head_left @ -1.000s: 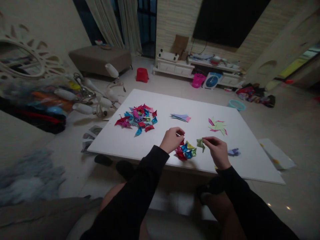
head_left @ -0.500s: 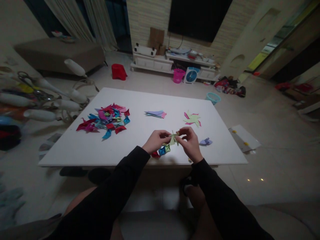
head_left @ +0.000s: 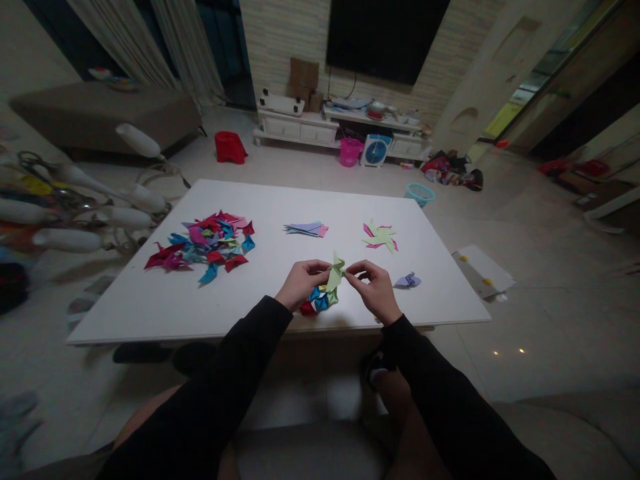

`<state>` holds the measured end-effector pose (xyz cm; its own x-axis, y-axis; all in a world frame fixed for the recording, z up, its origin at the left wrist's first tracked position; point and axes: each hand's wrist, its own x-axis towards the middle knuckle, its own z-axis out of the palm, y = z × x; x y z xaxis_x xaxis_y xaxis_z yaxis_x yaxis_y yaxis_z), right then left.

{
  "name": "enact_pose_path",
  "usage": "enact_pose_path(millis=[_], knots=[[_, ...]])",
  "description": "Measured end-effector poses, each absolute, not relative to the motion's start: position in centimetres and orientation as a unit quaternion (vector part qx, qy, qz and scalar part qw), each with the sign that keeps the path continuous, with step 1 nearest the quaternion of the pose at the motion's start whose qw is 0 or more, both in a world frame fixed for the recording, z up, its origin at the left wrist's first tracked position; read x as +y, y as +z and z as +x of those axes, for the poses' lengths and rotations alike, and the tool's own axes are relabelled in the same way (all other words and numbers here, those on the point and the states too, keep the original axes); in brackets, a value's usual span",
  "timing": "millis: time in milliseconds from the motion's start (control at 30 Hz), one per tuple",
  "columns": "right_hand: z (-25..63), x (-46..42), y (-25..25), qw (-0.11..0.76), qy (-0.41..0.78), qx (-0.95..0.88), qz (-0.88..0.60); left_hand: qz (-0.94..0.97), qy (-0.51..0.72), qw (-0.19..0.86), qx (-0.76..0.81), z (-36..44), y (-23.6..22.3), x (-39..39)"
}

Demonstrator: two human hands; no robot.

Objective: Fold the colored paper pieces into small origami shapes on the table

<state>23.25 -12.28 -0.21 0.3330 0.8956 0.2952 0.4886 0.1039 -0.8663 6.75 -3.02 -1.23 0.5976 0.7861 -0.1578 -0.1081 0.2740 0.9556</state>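
Observation:
A pale green paper crane (head_left: 335, 273) is held up over the near part of the white table (head_left: 270, 267). My left hand (head_left: 301, 283) pinches its left side, and my right hand (head_left: 374, 287) pinches its right side with fingertips and thumb. Below it, partly hidden, lie several small folded paper pieces (head_left: 321, 303) in red, blue and green. A purple folded crane (head_left: 409, 281) rests to the right of my right hand. Farther back sits a green and pink pinwheel-shaped paper piece (head_left: 380, 237).
A heap of colourful folded paper (head_left: 210, 243) covers part of the table's left side. A fanned stack of folded paper strips (head_left: 306, 229) lies at the back middle. Past the table stand a red stool (head_left: 231, 147), a pink bucket (head_left: 351, 152) and a turquoise basket (head_left: 420, 193).
The green crane has turned in my fingers, so its wing and pointed tip now show more. My right hand has shifted its grip on its right side. The camera view has moved slightly.

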Motion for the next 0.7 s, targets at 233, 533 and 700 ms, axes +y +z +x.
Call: enact_pose_path(millis=[233, 533, 700], knots=[[22.8, -12.2, -0.6, 0.505, 0.156, -0.569, -0.630, 0.578, 0.286, 0.694, 0.321, 6.4, -1.5, -2.5], [23.0, -12.9, -0.9, 0.489, 0.099, -0.604, -0.621, 0.633, 0.293, 0.645, 0.314, 7.4, -1.0, -2.8], [22.9, -12.9, -1.0, 0.469, 0.058, -0.640, -0.606, 0.634, 0.297, 0.643, 0.312, 7.1, -1.2, -2.8]])
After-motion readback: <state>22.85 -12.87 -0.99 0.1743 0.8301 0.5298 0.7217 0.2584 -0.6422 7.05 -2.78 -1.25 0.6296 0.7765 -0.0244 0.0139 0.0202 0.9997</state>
